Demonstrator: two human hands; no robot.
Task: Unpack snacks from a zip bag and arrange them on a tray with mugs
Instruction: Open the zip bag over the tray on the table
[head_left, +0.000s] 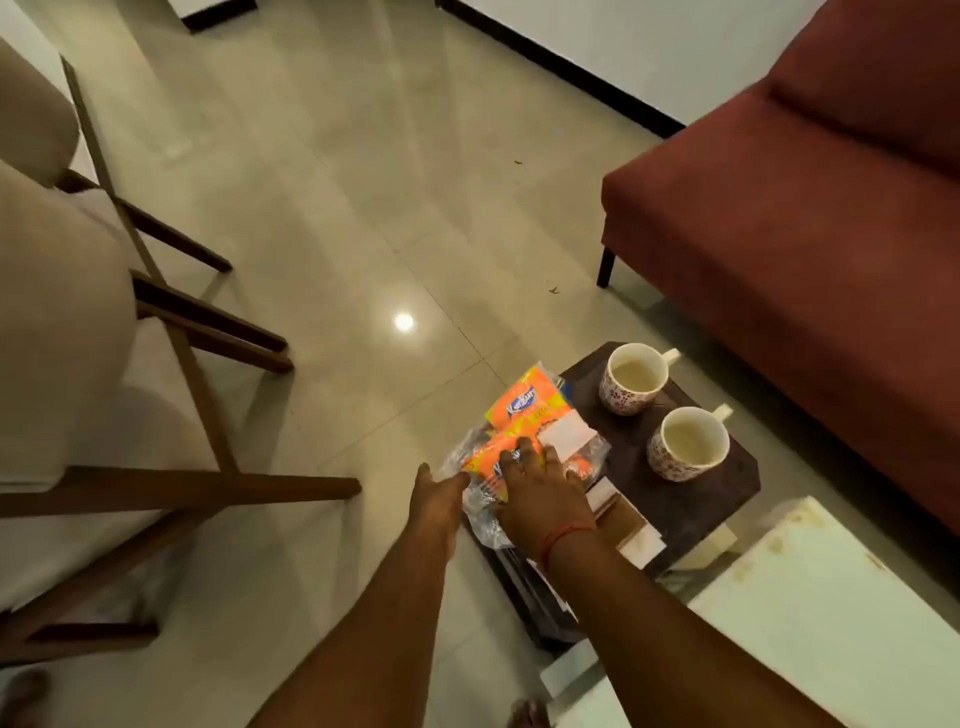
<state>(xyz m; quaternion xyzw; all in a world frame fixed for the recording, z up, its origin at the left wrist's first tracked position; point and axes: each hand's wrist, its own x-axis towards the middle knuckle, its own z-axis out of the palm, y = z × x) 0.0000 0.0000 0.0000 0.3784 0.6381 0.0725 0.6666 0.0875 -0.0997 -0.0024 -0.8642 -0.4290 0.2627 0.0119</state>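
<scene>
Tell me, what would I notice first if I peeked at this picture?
First, the bright orange snack packets in a clear zip bag at the left edge of the dark tray, with the right hand on top and the left hand touching the bag's side. Next, two flowery mugs of milky drink on the tray's far side, beside a red sofa.

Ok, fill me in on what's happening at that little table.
A person is working at a dark tray holding two mugs of milky drink. Both hands are at a clear zip bag on the tray's left edge: the left hand touches the bag's side, and the right hand presses on the orange snack packs showing through or out of it. Whether any pack is fully out of the bag is hard to tell.
</scene>
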